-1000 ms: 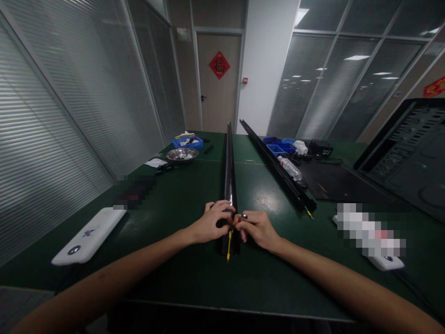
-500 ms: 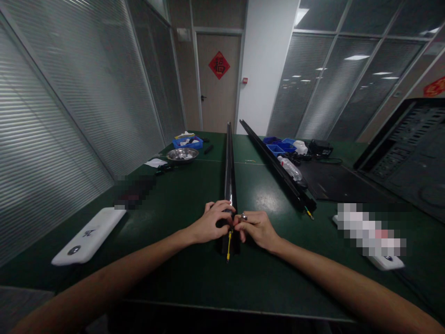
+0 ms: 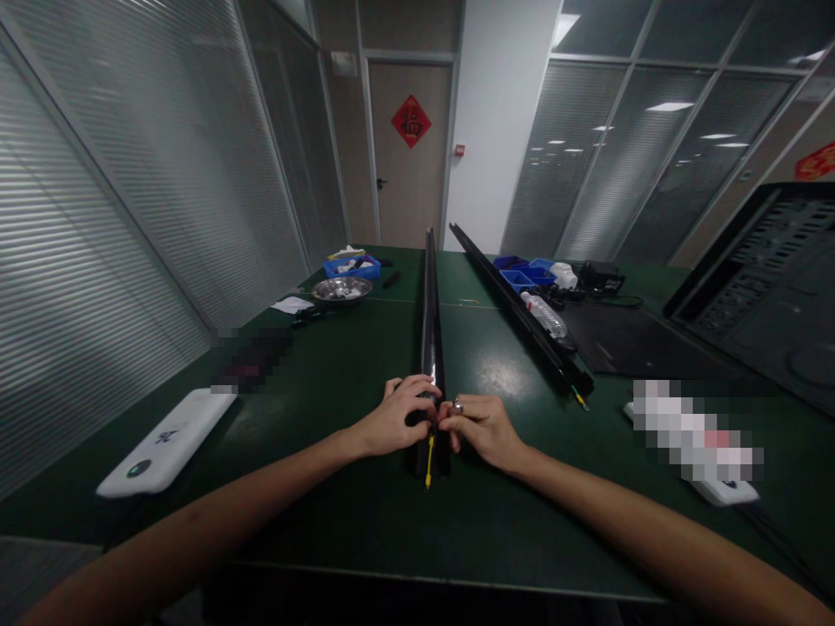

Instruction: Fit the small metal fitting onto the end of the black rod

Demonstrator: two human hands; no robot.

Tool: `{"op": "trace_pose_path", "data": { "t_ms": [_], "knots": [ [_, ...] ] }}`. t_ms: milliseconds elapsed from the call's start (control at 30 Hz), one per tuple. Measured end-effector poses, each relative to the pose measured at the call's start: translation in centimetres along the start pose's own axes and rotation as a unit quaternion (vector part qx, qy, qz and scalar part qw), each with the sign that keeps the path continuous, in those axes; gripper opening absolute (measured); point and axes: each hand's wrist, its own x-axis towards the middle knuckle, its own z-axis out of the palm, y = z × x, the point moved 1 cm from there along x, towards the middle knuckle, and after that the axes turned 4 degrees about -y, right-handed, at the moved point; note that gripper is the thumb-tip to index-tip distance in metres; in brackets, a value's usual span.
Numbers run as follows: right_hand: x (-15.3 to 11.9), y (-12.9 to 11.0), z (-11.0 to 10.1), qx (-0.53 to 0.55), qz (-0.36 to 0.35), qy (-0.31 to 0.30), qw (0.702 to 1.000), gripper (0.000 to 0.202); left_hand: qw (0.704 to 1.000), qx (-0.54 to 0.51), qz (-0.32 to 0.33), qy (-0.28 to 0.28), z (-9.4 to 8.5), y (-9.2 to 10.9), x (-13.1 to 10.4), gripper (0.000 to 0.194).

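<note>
A long black rail (image 3: 429, 322) lies lengthwise on the green table (image 3: 326, 513), its near end under both hands. My left hand (image 3: 401, 416) rests over the rail from the left, fingers curled and thumb bent in toward the fingertips. From the right, my right hand (image 3: 479, 426), with a ring on one finger, pinches at the rail's near end, close to my left fingertips. Whatever the fingers hold is too small to make out. Just below the fingertips a yellow cable (image 3: 430, 461) with a metal lug hangs along the rail's end.
A second black rail (image 3: 515, 304) lies diagonally at the right, beside a plastic bottle (image 3: 546, 315) and blue trays (image 3: 531, 276). At the left are a white device (image 3: 168, 442), a metal bowl (image 3: 343, 290) and a blue basket (image 3: 352, 266). A black panel (image 3: 770, 296) stands far right.
</note>
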Motion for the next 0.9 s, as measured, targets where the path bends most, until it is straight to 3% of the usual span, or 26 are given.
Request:
{"op": "trace_pose_path", "data": {
  "t_ms": [267,900],
  "knots": [
    [-0.10,0.29,-0.10,0.028,0.012,0.028,0.999,0.026,1.000,0.000,-0.002,0.007,-0.03,0.21,-0.01,0.013],
    [-0.05,0.54,0.07,0.037,0.036,0.013,0.999,0.028,1.000,0.001,-0.004,0.005,0.10,-0.03,0.06,0.011]
  ]
}}
